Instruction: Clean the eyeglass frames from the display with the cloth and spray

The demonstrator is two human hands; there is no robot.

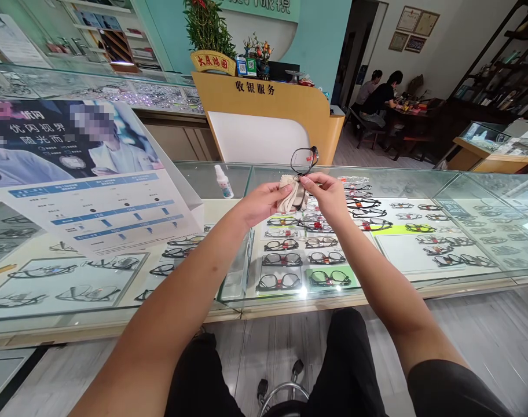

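Glass worktop [290, 308] lying under raised eyeglasses [302, 161]

The left hand [268, 200] and right hand [327, 194] are pinching, thumbs against fingers. Left of them, a white spray bottle [223, 182] is standing on the worktop. The right is holding the eyeglasses; the left is gripping a beige cloth [286, 200].

Room between sign [129, 208] and left grip [266, 202], save spray bottle [224, 182]

Near: long glass display counter [290, 308] across room, bright light glints [303, 289] on glass; grey plank floor [476, 347] below. Far centre: yellow-brown front desk [320, 110], teal wall [327, 40] behind. Far left: second glass case [177, 139]. Far right: dark doorway [353, 35], white wall [464, 29], four frames [409, 19], dark shelves [502, 70].
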